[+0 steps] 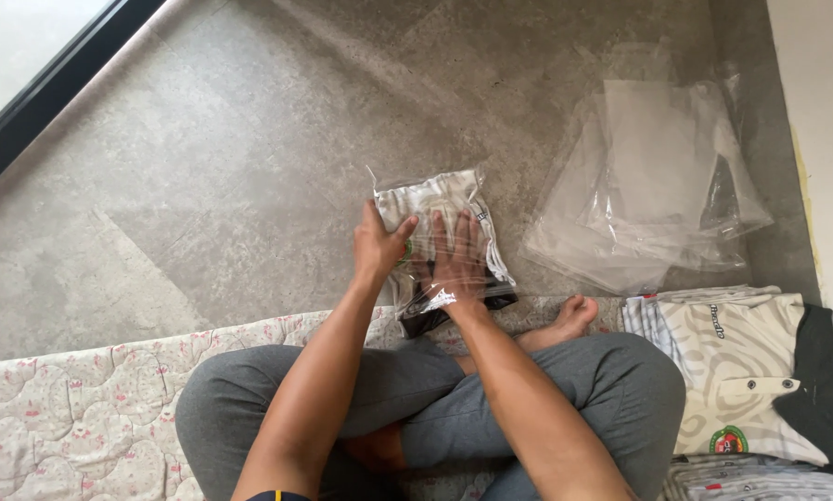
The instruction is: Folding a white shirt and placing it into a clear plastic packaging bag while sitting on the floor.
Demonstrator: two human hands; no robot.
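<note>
A folded pale patterned garment with a dark edge sits inside a clear plastic bag (440,199) on the grey floor in front of my crossed legs. My left hand (377,248) grips the bag's left side, thumb lying across the plastic. My right hand (459,260) is inside or flat against the bag with fingers spread over the garment; the plastic hides which. The bag's open end faces me, with the dark cloth edge at its mouth.
A loose pile of empty clear plastic bags (653,186) lies on the floor at right. A stack of folded pale patterned shirts (741,371) sits by my right knee. A quilted floral mat (83,417) is under me. A white wall (825,139) borders the right side.
</note>
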